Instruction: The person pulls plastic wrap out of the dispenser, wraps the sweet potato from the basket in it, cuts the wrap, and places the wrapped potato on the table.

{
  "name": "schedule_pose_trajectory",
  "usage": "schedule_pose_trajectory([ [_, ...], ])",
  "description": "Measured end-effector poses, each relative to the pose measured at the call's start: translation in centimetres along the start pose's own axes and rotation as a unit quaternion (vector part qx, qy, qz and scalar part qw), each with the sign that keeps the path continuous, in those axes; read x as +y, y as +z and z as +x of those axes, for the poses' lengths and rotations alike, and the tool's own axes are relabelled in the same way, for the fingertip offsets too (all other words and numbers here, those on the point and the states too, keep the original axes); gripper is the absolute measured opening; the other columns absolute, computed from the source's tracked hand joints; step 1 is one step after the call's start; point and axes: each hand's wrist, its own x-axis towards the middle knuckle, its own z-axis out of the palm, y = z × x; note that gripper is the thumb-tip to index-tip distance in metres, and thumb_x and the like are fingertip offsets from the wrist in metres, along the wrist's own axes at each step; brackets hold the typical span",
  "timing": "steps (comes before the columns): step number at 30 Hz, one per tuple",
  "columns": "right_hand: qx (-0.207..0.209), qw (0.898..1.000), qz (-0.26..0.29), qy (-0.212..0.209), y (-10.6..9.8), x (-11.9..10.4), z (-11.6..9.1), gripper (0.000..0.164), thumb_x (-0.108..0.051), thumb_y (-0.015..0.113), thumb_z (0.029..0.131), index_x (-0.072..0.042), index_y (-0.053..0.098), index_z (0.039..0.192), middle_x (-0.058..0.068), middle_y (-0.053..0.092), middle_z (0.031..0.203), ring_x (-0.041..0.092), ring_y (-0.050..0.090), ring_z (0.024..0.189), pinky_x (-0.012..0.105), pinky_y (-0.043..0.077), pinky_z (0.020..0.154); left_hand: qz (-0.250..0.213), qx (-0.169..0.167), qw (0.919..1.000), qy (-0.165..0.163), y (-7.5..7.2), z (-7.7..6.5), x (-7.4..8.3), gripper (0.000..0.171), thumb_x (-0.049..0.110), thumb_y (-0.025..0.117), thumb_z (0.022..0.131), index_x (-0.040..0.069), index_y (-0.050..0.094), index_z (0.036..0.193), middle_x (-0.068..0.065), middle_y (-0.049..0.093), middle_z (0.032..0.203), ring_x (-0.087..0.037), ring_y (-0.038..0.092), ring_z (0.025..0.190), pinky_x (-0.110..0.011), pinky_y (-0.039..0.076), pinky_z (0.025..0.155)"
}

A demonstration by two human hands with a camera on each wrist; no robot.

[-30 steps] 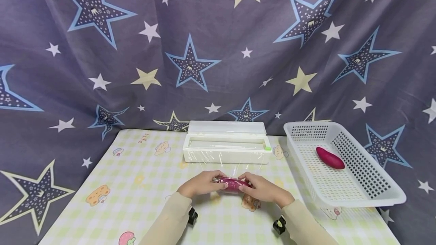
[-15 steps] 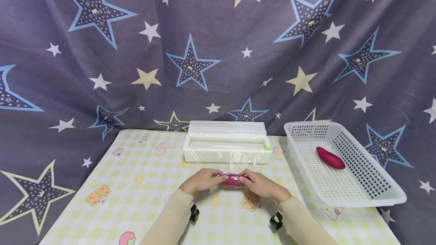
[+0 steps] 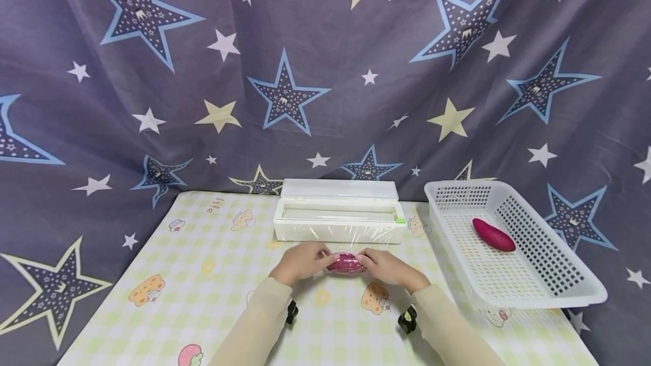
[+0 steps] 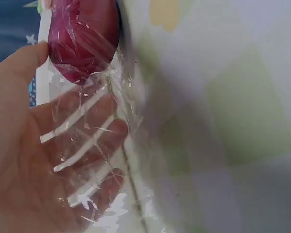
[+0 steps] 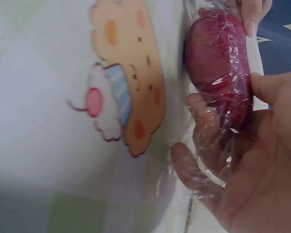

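A purple-red sweet potato [image 3: 346, 263], wrapped in clear cling film [image 4: 99, 145], lies crosswise between the two hands in front of the cling film box. My left hand [image 3: 301, 261] holds its left end, the thumb on top and the other fingers spread behind loose film. The right end is held by my right hand [image 3: 389, 267], thumb on the near side and fingers curled under, with crinkled film [image 5: 218, 150] hanging over them. Shiny film stretches toward the white cling film box [image 3: 338, 233], which stands with its lid raised and a green slider [image 3: 400, 221] at its right end.
At the right stands a white perforated basket [image 3: 534, 303] holding another purple-red sweet potato [image 3: 493, 235]. A green-and-white checked tablecloth [image 3: 168, 264] covers the table. Behind it hangs a dark star-patterned curtain [image 3: 325, 33].
Both hands have moved forward, closer to the box, turning the sweet potato with them. More film now wraps around it, and the stretch of film to the box has become shorter.
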Motion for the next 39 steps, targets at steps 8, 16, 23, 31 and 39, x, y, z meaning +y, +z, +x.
schedule_pose_trajectory([
  [8, -0.020, 1.000, -0.003, 0.009, -0.5, 0.0, 0.5, 0.035, -0.033, 0.039, 0.110, -0.009, 0.064, 0.113, 0.004, 0.062, 0.087, 0.014, 0.057, 0.074, 0.038, 0.048, 0.073, 0.057, 0.066, 0.9892, 0.117, -0.5, -0.1, 1.4, 0.029, 0.031, 0.076, 0.089, 0.020, 0.072, 0.115, 0.000, 0.066, 0.119, -0.021, 0.058, 0.116, -0.046, 0.046, 0.093],
  [16, -0.020, 1.000, -0.010, 0.013, -0.5, -0.1, 0.9, 0.032, -0.027, 0.037, 0.110, -0.011, 0.064, 0.105, 0.002, 0.060, 0.085, 0.016, 0.056, 0.077, 0.041, 0.049, 0.076, 0.073, 0.057, 0.9872, 0.130, 0.5, -0.1, 1.4, 0.041, 0.036, 0.084, 0.081, 0.021, 0.072, 0.118, 0.003, 0.067, 0.119, -0.016, 0.060, 0.111, -0.036, 0.045, 0.086],
  [23, 0.008, 0.999, -0.004, 0.046, -0.3, 0.1, 0.9, 0.034, -0.032, 0.038, 0.109, -0.014, 0.066, 0.116, -0.001, 0.064, 0.098, 0.020, 0.060, 0.094, 0.046, 0.049, 0.089, 0.071, 0.070, 0.9887, 0.112, 1.0, 0.2, 1.4, 0.042, 0.036, 0.084, 0.081, 0.023, 0.071, 0.119, 0.006, 0.067, 0.118, -0.015, 0.063, 0.106, -0.035, 0.043, 0.083],
  [31, 0.019, 0.999, 0.023, 0.044, -0.8, 1.0, 0.3, 0.037, -0.041, 0.042, 0.108, -0.012, 0.066, 0.114, 0.001, 0.063, 0.083, 0.018, 0.060, 0.077, 0.039, 0.051, 0.075, 0.071, 0.071, 0.9900, 0.099, 1.2, 1.0, 1.2, 0.039, 0.036, 0.082, 0.084, 0.024, 0.070, 0.120, 0.006, 0.067, 0.120, -0.016, 0.062, 0.109, -0.038, 0.045, 0.086],
  [39, 0.054, 0.998, 0.023, 0.026, -1.8, 1.9, -0.3, 0.028, -0.032, 0.050, 0.106, -0.011, 0.067, 0.110, 0.000, 0.063, 0.082, 0.015, 0.058, 0.073, 0.036, 0.050, 0.072, 0.073, 0.048, 0.9922, 0.089, 0.7, 1.7, 1.2, 0.039, 0.037, 0.079, 0.086, 0.023, 0.070, 0.122, 0.005, 0.067, 0.122, -0.018, 0.060, 0.112, -0.041, 0.046, 0.088],
])
